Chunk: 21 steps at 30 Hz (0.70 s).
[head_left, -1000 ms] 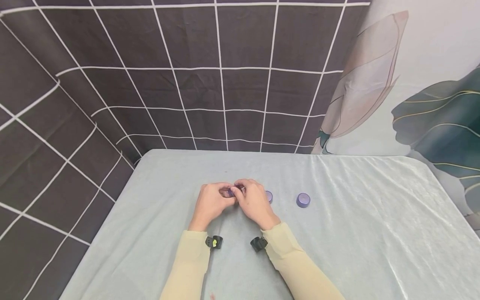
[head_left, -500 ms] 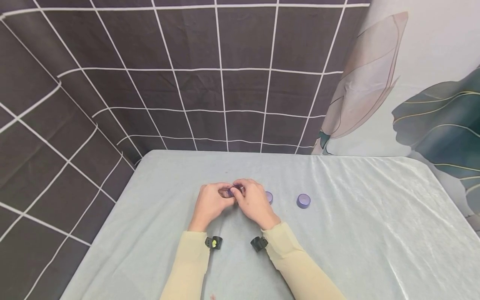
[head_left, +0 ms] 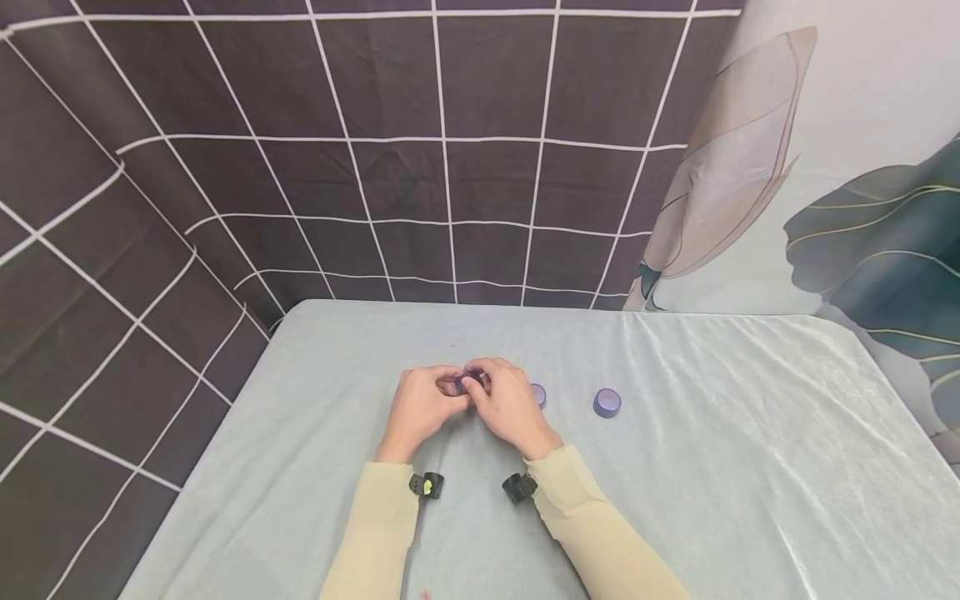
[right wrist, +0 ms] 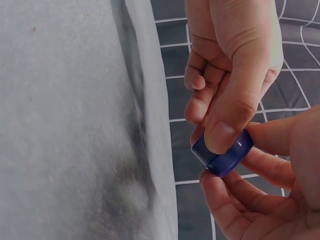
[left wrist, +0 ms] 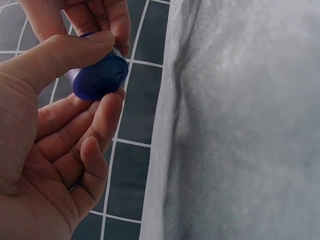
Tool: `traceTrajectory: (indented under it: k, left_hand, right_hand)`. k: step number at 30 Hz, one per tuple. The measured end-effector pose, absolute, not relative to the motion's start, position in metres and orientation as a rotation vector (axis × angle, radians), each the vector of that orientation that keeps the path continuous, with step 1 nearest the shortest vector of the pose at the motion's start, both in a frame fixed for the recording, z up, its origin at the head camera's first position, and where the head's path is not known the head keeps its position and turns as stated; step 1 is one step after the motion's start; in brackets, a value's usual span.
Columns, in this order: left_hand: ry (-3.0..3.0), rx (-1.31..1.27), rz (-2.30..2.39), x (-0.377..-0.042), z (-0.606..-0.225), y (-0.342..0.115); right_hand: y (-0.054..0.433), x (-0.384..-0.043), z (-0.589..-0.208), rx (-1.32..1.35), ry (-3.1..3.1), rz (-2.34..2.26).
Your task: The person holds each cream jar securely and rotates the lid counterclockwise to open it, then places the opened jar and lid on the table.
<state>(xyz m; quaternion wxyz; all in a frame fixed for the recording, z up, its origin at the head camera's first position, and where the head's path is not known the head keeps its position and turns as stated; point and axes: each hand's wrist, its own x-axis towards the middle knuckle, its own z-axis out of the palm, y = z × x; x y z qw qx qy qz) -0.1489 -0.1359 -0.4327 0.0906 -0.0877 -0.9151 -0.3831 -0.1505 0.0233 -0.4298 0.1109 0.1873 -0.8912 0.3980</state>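
Between my two hands is a small round purple jar (head_left: pixel 460 384), held above the table. My left hand (head_left: pixel 423 408) pinches it between thumb and fingers, the thumb lying across the side of the jar (left wrist: pixel 102 77) in the left wrist view. My right hand (head_left: pixel 512 407) grips it from the other side with thumb and fingertips. A seam between two parts of the jar (right wrist: pixel 227 157) shows in the right wrist view. Part of the jar is covered by fingers.
A second purple jar (head_left: pixel 538 395) stands just right of my right hand, partly hidden by it. Farther right is a third purple jar (head_left: pixel 607 403). A pale cloth (head_left: pixel 712 467) covers the table; dark gridded fabric (head_left: pixel 390 175) hangs behind and at left.
Both hands stay almost where they were, with only slight shifts of the fingers about the jar. The other jars have not moved.
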Motion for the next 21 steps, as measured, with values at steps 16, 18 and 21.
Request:
traceTrajectory:
  k: [16, 18, 21]
  left_hand:
    - [-2.71, -0.277, -1.179, -0.1488, -0.433, -0.1361]
    - [-2.708, -0.282, -1.188, -0.1488, -0.4329, -0.1362]
    - [-2.705, -0.282, -1.195, -0.1487, -0.4331, -0.1367]
  right_hand:
    - [0.0259, -0.1507, -0.4317, 0.581, -2.619, 1.189]
    - [0.0263, -0.1509, -0.4319, 0.592, -2.615, 1.194]
    - [0.0265, -0.1506, -0.4313, 0.611, -2.608, 1.201]
